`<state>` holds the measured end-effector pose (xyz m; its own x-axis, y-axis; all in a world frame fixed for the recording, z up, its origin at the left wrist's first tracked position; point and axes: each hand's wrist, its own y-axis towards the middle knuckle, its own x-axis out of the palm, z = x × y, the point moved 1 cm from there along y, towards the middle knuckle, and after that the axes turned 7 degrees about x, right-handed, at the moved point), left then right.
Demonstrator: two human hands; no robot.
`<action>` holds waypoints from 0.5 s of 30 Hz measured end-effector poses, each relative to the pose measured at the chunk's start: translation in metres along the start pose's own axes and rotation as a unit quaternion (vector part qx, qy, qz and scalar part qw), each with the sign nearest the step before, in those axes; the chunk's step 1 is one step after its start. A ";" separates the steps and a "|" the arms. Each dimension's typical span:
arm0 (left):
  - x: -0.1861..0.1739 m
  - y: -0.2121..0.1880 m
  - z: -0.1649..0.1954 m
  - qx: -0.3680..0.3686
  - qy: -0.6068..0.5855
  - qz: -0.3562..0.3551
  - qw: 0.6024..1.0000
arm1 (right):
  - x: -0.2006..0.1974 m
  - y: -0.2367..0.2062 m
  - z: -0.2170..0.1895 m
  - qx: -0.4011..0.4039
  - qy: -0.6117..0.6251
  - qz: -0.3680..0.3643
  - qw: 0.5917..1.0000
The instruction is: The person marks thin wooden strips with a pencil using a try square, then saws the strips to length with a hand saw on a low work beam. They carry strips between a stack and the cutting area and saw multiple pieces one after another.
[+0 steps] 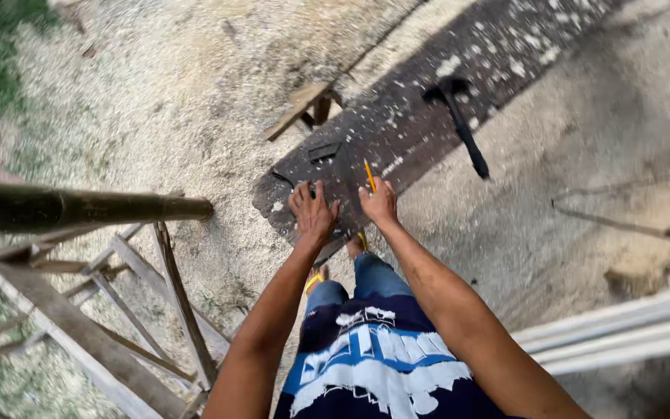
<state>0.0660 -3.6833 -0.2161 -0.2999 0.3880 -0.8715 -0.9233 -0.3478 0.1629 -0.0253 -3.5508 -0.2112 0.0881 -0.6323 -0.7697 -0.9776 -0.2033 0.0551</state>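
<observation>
A long dark wooden plank (420,109) lies across sawdust-covered ground, speckled with pale chips. My left hand (312,211) presses flat on the plank's near end with fingers spread. Beside it, my right hand (379,203) grips a yellow pencil (369,175), whose tip points up over the plank. A small dark flat piece (324,150) rests on the plank just beyond my left hand. A black hammer (459,122) lies farther up the plank. My feet in yellow sandals (316,277) stand at the plank's near end.
A wooden support (304,107) props the plank's left side. At the left, a thick dark pole (79,208) runs above a slatted wooden frame (118,310). Pale boards (622,330) sit at the lower right. A thin stick (622,221) lies on the sawdust at the right.
</observation>
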 end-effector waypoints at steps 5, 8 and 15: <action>0.008 -0.039 0.071 0.154 -0.181 -0.066 0.969 | -0.079 -0.075 0.046 0.135 0.086 0.002 0.987; 0.009 -0.088 0.126 0.204 -0.241 -0.158 0.936 | -0.136 -0.144 0.076 0.122 0.105 0.106 0.981; 0.035 -0.185 0.289 0.353 -0.305 -0.342 0.816 | -0.258 -0.291 0.171 0.346 0.147 0.279 0.884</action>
<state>0.1567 -3.3587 -0.1430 0.4779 0.7131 -0.5130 -0.7686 0.6222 0.1489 0.2039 -3.2004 -0.1373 -0.4975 -0.6779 -0.5411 -0.7589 0.6423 -0.1069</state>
